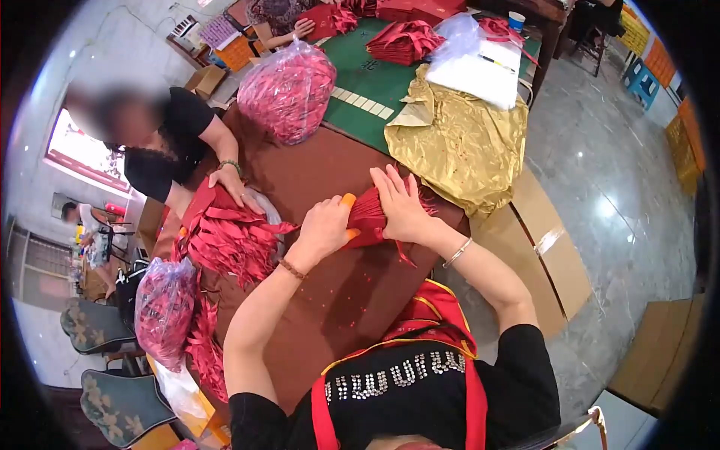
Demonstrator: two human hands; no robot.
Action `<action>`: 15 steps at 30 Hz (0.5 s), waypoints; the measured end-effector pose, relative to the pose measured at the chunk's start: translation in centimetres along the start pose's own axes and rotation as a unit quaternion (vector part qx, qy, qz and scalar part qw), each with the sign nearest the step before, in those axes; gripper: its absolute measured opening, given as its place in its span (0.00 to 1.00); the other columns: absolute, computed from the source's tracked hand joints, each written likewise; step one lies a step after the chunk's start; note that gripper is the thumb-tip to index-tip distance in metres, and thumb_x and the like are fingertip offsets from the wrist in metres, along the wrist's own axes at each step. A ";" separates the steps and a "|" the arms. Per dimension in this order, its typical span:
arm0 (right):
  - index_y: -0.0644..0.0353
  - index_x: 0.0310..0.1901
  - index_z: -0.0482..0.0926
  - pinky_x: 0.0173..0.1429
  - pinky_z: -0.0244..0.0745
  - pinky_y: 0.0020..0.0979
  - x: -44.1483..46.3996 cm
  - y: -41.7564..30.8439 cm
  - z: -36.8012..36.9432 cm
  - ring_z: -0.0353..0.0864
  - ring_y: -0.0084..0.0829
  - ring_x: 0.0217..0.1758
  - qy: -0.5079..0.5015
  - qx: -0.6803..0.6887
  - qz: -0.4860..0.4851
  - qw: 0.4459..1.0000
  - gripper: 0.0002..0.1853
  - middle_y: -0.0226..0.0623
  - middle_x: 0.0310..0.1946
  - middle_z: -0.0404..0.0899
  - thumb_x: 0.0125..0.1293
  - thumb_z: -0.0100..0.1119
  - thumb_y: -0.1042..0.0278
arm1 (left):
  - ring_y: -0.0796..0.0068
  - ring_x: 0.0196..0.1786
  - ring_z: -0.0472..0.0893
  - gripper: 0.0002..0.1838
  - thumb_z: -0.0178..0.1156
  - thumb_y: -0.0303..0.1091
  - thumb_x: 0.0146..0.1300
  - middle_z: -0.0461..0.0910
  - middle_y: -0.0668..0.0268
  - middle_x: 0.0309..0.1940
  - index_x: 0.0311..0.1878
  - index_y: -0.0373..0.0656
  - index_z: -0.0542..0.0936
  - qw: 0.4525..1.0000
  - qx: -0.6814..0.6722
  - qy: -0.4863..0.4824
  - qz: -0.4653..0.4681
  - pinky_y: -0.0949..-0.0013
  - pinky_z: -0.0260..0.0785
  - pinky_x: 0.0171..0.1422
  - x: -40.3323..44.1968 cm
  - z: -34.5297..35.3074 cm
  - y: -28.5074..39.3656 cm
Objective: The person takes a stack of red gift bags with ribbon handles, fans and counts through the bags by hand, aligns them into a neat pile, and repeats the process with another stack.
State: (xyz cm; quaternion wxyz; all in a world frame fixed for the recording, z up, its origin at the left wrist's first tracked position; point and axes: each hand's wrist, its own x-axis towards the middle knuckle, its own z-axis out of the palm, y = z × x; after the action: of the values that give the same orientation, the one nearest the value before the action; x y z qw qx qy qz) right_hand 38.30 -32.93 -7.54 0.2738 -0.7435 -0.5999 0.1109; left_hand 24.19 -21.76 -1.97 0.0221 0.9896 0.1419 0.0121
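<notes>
The left hand (324, 226) is gripping the left end of a red bundle (366, 215), its orange-covered fingertips bearing on the bundle's far and near sides. The right hand (403, 208) is lying over the right part of the same bundle, its fingers extending toward the far side; whether its thumb is closing beneath cannot be told. The red bundle is resting between the two hands above the brown table cover (307, 315), with thin strips projecting at its right end.

To the left, a pile of red ribbons (232, 238) is spreading over the table edge. A co-worker's hand (231, 186), wearing a green bracelet, is touching the far part of this pile. A small clear bag (165, 311) containing red pieces is sitting on the near left, and a larger clear bag (289, 94) with similar contents is standing at the far left of the cover.

Beyond the cover, a green surface (349, 131) is carrying a row of pale tiles (361, 103) and, farther off, a red stack (405, 43). A gold sheet (469, 146) is draping over the far right corner, with a white sheet (487, 79) lying beyond it. A cardboard box (529, 247) is standing to the right of the table.
</notes>
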 end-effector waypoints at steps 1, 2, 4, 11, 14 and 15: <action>0.63 0.68 0.39 0.71 0.33 0.57 0.0 0.0 -0.2 0.35 0.47 0.74 -0.020 -0.004 0.002 1.000 0.57 0.47 0.68 0.46 0.38 0.68 0.66 | 0.57 0.39 0.78 0.28 0.71 0.39 0.40 0.76 0.56 0.33 0.44 0.38 0.72 1.000 -0.002 -0.004 -0.007 0.60 0.71 0.43 0.0 0.1 0.0; 0.63 0.67 0.40 0.71 0.34 0.56 0.0 0.0 -0.3 0.35 0.46 0.74 -0.042 -0.007 0.003 0.999 0.57 0.47 0.68 0.46 0.38 0.68 0.66 | 0.56 0.40 0.78 0.28 0.71 0.38 0.40 0.76 0.56 0.33 0.44 0.38 0.72 1.000 -0.003 -0.008 -0.016 0.60 0.71 0.43 0.0 0.1 0.0; 0.63 0.67 0.41 0.71 0.34 0.56 0.0 0.3 -0.3 0.35 0.46 0.74 -0.051 0.014 -0.008 0.999 0.56 0.46 0.68 0.46 0.38 0.68 0.66 | 0.56 0.40 0.78 0.29 0.71 0.38 0.40 0.76 0.56 0.33 0.45 0.38 0.72 1.000 -0.008 -0.007 -0.027 0.60 0.71 0.43 -0.1 0.2 0.2; 0.59 0.68 0.42 0.71 0.37 0.53 0.1 0.6 0.1 0.36 0.43 0.74 -0.061 0.108 -0.042 0.991 0.54 0.45 0.68 0.46 0.41 0.67 0.68 | 0.59 0.39 0.78 0.26 0.71 0.39 0.40 0.76 0.57 0.33 0.42 0.37 0.74 1.000 -0.008 0.024 -0.015 0.61 0.71 0.43 -0.3 0.0 0.4; 0.60 0.68 0.41 0.71 0.37 0.53 0.5 0.5 -0.5 0.35 0.42 0.74 -0.072 0.112 -0.034 0.991 0.54 0.45 0.69 0.45 0.41 0.67 0.68 | 0.55 0.39 0.78 0.31 0.71 0.38 0.40 0.75 0.56 0.35 0.49 0.37 0.71 0.999 -0.016 0.005 -0.030 0.58 0.71 0.43 -0.1 0.0 0.2; 0.60 0.68 0.39 0.71 0.36 0.53 0.6 0.5 -0.7 0.35 0.43 0.74 -0.075 0.110 -0.035 0.990 0.55 0.45 0.69 0.44 0.41 0.67 0.68 | 0.55 0.39 0.78 0.31 0.71 0.38 0.40 0.75 0.56 0.35 0.49 0.37 0.71 0.999 -0.018 0.005 -0.031 0.58 0.71 0.43 0.0 0.0 0.3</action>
State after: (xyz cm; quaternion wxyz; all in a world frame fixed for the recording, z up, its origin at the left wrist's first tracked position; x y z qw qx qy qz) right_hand 39.19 -32.58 -7.15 0.3119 -0.6770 -0.6285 0.2223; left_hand 24.22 -22.03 -1.95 0.0398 0.9841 0.1722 0.0189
